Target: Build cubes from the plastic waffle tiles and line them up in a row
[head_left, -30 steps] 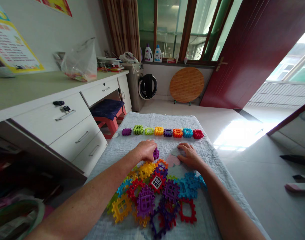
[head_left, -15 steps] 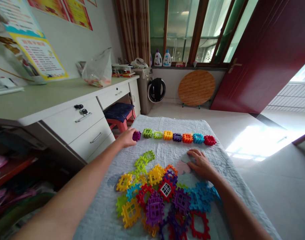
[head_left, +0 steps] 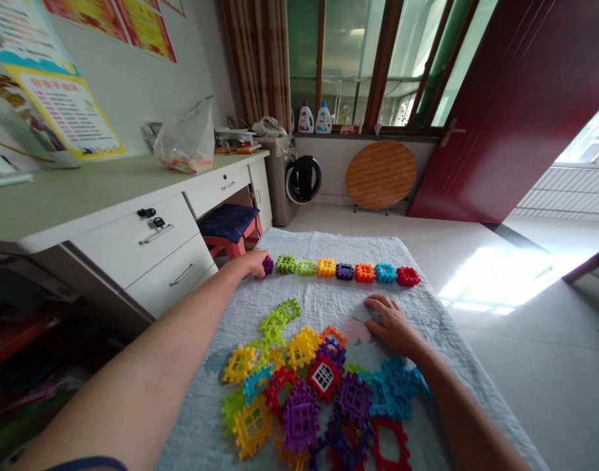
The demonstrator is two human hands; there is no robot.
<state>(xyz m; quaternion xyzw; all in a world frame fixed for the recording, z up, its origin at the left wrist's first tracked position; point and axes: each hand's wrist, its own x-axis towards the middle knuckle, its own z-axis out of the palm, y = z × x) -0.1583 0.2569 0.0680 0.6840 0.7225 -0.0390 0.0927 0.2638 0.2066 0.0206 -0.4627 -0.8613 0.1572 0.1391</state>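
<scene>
**My hands on the block-covered cloth, with the row of cubes as landmark**

Nearest me, on my side of the row of cubes (head_left: 342,271), lies a loose heap of flat interlocking plastic tiles (head_left: 309,389) in yellow, purple, red, blue and green, resting on the pale quilted cloth (head_left: 427,314). Between the heap and the row, toward the row's red end, my right hand (head_left: 392,324) lies palm down on the cloth, fingers loosely spread, pinching nothing; a pink patch shows just beside it. At the row's opposite end, my left hand (head_left: 254,263) is curled around the purple cube (head_left: 268,265), which touches the green cube next in line. Whether my fingers clamp it or merely rest against it, I cannot tell. Beyond the row stand a washing machine (head_left: 292,173) and a round wooden tabletop (head_left: 380,175) leaning against the wall.
</scene>
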